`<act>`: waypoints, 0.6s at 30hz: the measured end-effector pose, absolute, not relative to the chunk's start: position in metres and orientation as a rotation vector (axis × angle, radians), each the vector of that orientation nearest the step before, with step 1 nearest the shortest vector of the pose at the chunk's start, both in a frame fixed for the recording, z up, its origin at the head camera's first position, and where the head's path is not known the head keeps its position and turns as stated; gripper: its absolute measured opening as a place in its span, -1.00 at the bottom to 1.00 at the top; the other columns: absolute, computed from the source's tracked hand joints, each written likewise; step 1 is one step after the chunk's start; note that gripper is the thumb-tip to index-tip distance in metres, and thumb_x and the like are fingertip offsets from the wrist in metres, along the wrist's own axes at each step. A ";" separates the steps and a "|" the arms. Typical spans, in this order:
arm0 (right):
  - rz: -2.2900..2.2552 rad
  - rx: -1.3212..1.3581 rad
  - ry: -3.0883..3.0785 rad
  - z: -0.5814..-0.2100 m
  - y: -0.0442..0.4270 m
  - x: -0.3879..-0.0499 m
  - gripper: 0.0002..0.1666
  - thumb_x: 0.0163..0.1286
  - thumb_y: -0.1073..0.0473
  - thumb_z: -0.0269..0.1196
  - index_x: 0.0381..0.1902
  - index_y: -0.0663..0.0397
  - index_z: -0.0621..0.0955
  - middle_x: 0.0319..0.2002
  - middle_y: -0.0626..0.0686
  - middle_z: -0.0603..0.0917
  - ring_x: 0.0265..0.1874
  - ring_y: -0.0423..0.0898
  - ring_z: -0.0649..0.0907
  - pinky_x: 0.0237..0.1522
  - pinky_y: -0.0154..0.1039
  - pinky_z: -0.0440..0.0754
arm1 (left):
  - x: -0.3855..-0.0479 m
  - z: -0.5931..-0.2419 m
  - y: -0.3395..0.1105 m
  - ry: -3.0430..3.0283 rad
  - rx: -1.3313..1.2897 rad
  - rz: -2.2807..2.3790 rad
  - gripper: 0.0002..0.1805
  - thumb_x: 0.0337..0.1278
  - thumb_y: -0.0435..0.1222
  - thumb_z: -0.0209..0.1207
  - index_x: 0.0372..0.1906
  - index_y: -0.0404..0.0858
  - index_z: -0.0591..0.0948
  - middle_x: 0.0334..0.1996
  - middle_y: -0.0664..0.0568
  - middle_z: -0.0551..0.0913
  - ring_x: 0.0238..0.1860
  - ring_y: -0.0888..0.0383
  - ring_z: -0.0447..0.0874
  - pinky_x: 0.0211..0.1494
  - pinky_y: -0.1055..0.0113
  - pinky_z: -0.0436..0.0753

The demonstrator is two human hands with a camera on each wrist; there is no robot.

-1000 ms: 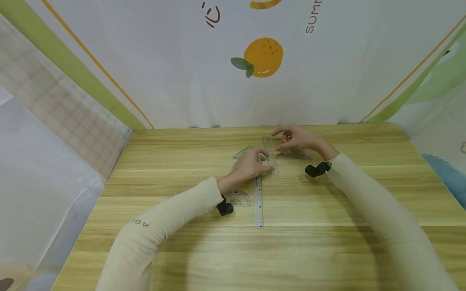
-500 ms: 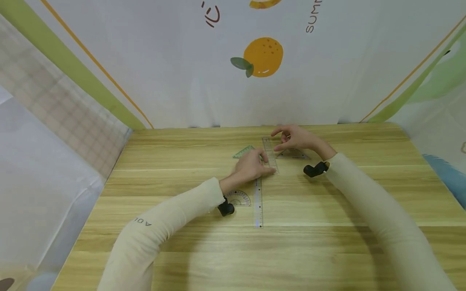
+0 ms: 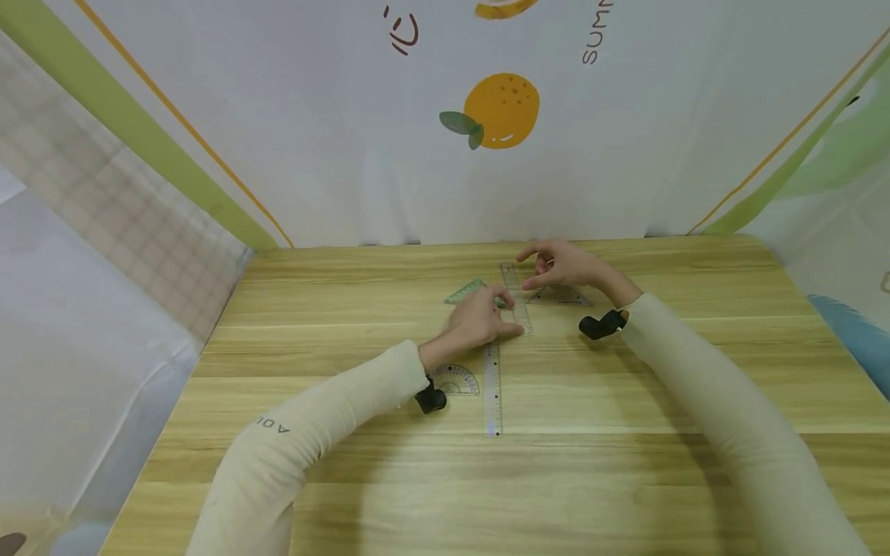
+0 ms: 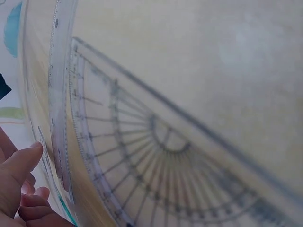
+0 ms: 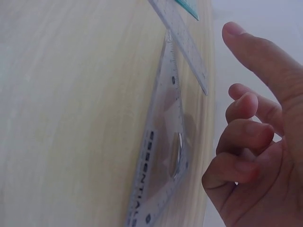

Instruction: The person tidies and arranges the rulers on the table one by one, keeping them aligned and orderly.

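A short clear ruler (image 3: pixel 511 278) lies tilted near the table's back edge. My left hand (image 3: pixel 476 316) is at its lower part, thumb over the lower end and index finger at the left edge, the two spread apart. Whether they press on it I cannot tell. By the ruler's upper right side is my right hand (image 3: pixel 566 264), thumb and index finger wide apart, other fingers curled, nothing held. A clear set square (image 5: pixel 165 118) lettered ESSENTIALS lies below that hand. Partly behind my left hand lies a green set square (image 3: pixel 462 292).
A longer clear ruler (image 3: pixel 494 394) points toward me, its far end covered by my left hand. A clear protractor (image 4: pixel 156 184) lies to its left, partly hidden by the black wrist camera (image 3: pixel 431 398). A printed white cloth (image 3: pixel 389 177) hangs behind the wooden table (image 3: pixel 528 494).
Over the last second my left thumb and index finger shift slightly at the short ruler. My right hand moves a touch to the left. The rulers and set squares look unmoved.
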State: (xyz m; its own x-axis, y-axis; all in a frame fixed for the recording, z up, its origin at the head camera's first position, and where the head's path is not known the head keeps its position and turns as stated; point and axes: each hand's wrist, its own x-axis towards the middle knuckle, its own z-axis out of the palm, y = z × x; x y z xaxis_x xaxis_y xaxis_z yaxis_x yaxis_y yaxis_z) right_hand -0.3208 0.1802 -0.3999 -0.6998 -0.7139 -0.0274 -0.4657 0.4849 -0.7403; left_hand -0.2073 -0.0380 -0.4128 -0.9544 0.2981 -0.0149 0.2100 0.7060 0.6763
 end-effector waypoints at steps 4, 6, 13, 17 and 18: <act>-1.029 -0.992 2.417 -0.400 0.179 -0.321 -0.35 0.33 0.30 0.43 0.29 0.43 0.46 -0.48 0.12 0.50 -0.52 -0.03 0.41 -0.40 -0.22 0.38 | -0.207 -0.412 -0.037 2.783 0.413 1.065 -0.54 0.02 -0.10 0.55 -0.01 -0.18 0.68 -0.58 0.11 0.58 -0.63 0.25 0.43 -0.61 0.41 0.39; -1.025 -0.996 2.416 -0.397 0.178 -0.317 -0.36 0.34 0.31 0.42 0.28 0.45 0.46 -0.48 0.14 0.50 -0.52 -0.04 0.41 -0.40 -0.22 0.38 | -0.207 -0.412 -0.036 2.789 0.404 1.044 -0.53 0.01 -0.09 0.55 0.00 -0.16 0.68 -0.57 0.12 0.59 -0.62 0.25 0.43 -0.61 0.40 0.40; -1.032 -1.009 2.381 -0.391 0.178 -0.314 -0.36 0.34 0.22 0.44 0.28 0.39 0.48 -0.45 0.12 0.52 -0.50 -0.02 0.44 -0.40 -0.20 0.41 | -0.208 -0.411 -0.034 2.812 0.367 0.964 -0.52 -0.01 -0.04 0.56 0.00 -0.11 0.68 -0.56 0.15 0.59 -0.62 0.25 0.44 -0.61 0.39 0.41; -0.997 -1.012 2.394 -0.398 0.180 -0.323 -0.32 0.33 0.15 0.46 0.30 0.33 0.48 -0.43 0.09 0.54 -0.49 -0.02 0.45 -0.38 -0.19 0.43 | -0.209 -0.410 -0.033 2.817 0.365 0.942 -0.51 -0.02 -0.03 0.56 0.00 -0.11 0.67 -0.55 0.15 0.58 -0.61 0.24 0.45 -0.60 0.38 0.42; -0.992 -1.011 2.398 -0.399 0.180 -0.323 -0.31 0.33 0.15 0.46 0.31 0.33 0.48 -0.43 0.09 0.54 -0.49 -0.02 0.46 -0.38 -0.18 0.44 | -0.209 -0.410 -0.033 2.819 0.370 0.939 -0.51 -0.02 -0.03 0.56 0.00 -0.11 0.67 -0.54 0.16 0.59 -0.60 0.23 0.46 -0.59 0.37 0.43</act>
